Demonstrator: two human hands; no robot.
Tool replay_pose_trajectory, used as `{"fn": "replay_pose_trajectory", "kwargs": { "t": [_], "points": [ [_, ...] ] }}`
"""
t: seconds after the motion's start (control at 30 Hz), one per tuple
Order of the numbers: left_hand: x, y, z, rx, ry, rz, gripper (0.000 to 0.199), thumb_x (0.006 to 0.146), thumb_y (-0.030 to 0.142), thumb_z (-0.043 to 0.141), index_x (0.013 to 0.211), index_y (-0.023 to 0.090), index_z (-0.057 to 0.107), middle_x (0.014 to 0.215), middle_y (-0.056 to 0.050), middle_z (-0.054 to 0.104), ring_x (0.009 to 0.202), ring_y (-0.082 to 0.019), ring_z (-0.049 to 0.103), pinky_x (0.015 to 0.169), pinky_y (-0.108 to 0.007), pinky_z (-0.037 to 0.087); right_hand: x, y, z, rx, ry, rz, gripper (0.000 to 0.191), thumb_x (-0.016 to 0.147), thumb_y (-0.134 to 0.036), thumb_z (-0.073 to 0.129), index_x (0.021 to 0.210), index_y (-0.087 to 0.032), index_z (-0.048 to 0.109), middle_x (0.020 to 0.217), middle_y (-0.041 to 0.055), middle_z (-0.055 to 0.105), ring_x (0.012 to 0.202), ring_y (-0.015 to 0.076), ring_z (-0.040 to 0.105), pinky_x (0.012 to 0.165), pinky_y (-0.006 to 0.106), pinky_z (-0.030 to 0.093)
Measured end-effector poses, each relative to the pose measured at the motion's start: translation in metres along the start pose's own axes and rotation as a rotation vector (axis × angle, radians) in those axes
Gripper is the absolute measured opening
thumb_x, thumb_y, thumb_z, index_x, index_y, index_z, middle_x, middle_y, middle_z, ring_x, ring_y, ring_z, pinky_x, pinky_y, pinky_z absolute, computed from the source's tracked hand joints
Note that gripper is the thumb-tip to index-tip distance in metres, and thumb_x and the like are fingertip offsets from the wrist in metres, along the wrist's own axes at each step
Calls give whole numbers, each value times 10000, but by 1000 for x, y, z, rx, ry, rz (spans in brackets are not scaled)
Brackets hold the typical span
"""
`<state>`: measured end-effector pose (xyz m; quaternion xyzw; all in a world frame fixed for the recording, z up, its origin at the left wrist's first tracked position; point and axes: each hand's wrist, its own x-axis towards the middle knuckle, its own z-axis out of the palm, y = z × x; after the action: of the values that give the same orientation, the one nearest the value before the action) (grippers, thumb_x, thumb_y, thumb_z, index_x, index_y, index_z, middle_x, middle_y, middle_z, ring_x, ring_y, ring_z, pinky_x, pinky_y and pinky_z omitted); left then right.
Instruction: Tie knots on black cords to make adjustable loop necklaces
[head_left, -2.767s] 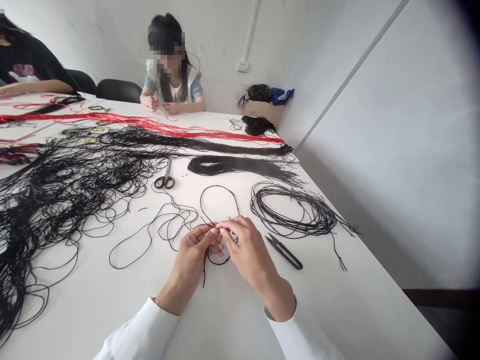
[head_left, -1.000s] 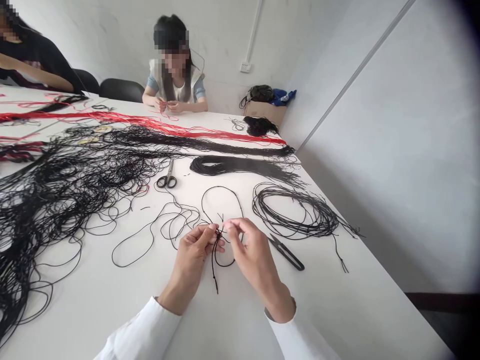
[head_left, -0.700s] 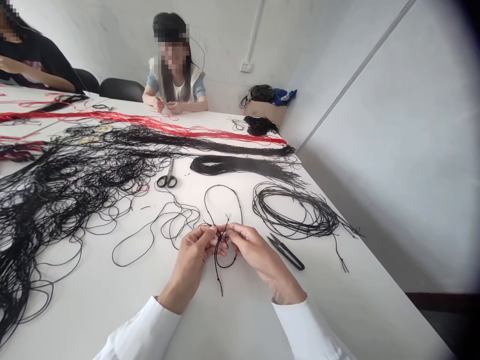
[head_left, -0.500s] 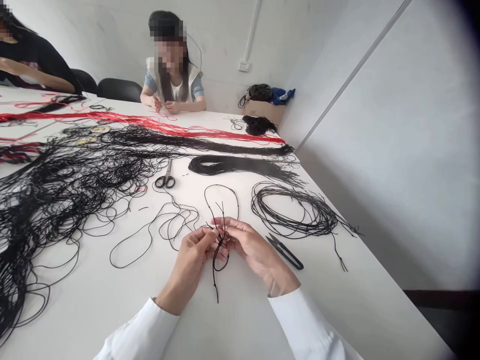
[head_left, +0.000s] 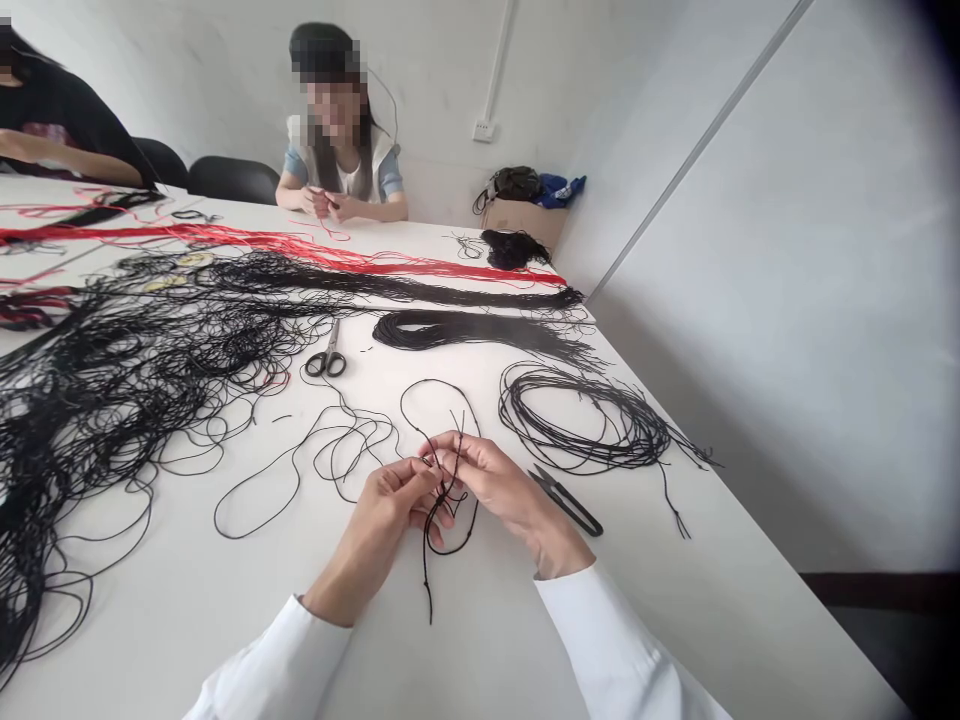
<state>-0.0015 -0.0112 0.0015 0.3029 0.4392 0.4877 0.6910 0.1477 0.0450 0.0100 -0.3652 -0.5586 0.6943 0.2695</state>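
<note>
Between my hands is a thin black cord [head_left: 428,560], looped and knotted, held just above the table. My left hand [head_left: 399,500] pinches it with thumb and forefinger near a dark knot. Close against it, my right hand [head_left: 491,480] has its fingers closed on the same cord, with the fingertips partly hidden. One loop of the cord arches up beyond my fingers, and a knotted tail hangs down toward me. Black thread snips [head_left: 570,503] lie beside my right wrist.
Tangled black cord [head_left: 150,380] covers the left side. Scissors [head_left: 326,362], a folded black cord bundle [head_left: 465,328], a coil of black cord [head_left: 585,415] and long red cords [head_left: 375,262] lie on the white table [head_left: 525,650]. Across it sits a person [head_left: 345,170]; another is at far left.
The lower loop of cord has grown larger beneath my right hand. My hands stay close together, fingers slightly shifted. The view has moved a little.
</note>
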Motion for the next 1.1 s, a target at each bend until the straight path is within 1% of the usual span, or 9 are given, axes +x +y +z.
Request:
{"fn": "replay_pose_trajectory", "kwargs": {
  "t": [0.2,0.33,0.47,0.57,0.63,0.73,0.8,0.97,1.1],
  "points": [
    [0,3,2,5,11,-12,255,810,341,729,685,154,611,655,-6,530,550,-142,552,453,-252,484,0,0,-2,11,20,-16,252,904,-456,640,916,-205,633,766,-21,614,599,108,535,642,282,436],
    [0,4,0,-30,12,-11,238,818,346,738,724,150,639,715,-12,551,579,-139,575,474,-246,499,-2,-1,0,-37,118,-25,247,909,-448,622,877,-204,621,743,-26,583,628,111,502,655,281,409],
    [4,2,-5,-130,3,-4,198,790,305,782,773,145,666,769,-15,579,638,-144,628,559,-244,544,-6,4,-1,-68,225,-1,212,919,-406,600,894,-198,630,829,-19,595,669,103,472,687,275,389],
    [6,0,-7,-188,2,4,209,745,259,834,854,139,703,834,-30,637,694,-148,660,673,-265,587,-8,8,-2,-76,253,20,202,918,-389,579,908,-196,639,841,-18,586,676,106,463,669,273,380],
    [7,0,-7,-197,12,-7,249,719,242,862,888,136,712,810,-33,661,702,-149,667,709,-269,592,-9,10,-3,-69,250,37,200,913,-384,569,912,-194,632,851,-10,605,665,110,475,646,274,382],
    [6,0,-5,-195,39,-29,326,691,238,891,948,135,720,764,-37,681,686,-142,664,696,-246,581,-12,9,-3,-49,227,52,213,906,-398,571,887,-191,617,821,-4,622,646,115,494,625,275,390],
    [5,1,-3,-199,49,-28,349,687,246,896,971,134,728,791,-47,695,706,-145,666,693,-241,578,-14,7,-2,-48,211,61,214,904,-397,572,868,-190,614,774,-6,626,633,115,493,616,272,387],
    [3,2,-2,-176,3,10,237,719,282,874,822,126,728,826,-56,682,762,-161,654,680,-251,579,-19,4,-1,-80,174,112,179,909,-344,557,856,-186,622,800,18,685,618,108,476,600,264,367],
    [2,3,-1,-129,-8,25,227,763,312,840,766,127,710,771,-55,667,727,-146,621,653,-234,559,-22,2,-4,-100,146,88,233,928,-397,566,849,-187,629,816,18,676,672,120,501,647,271,391]
  ]
}}
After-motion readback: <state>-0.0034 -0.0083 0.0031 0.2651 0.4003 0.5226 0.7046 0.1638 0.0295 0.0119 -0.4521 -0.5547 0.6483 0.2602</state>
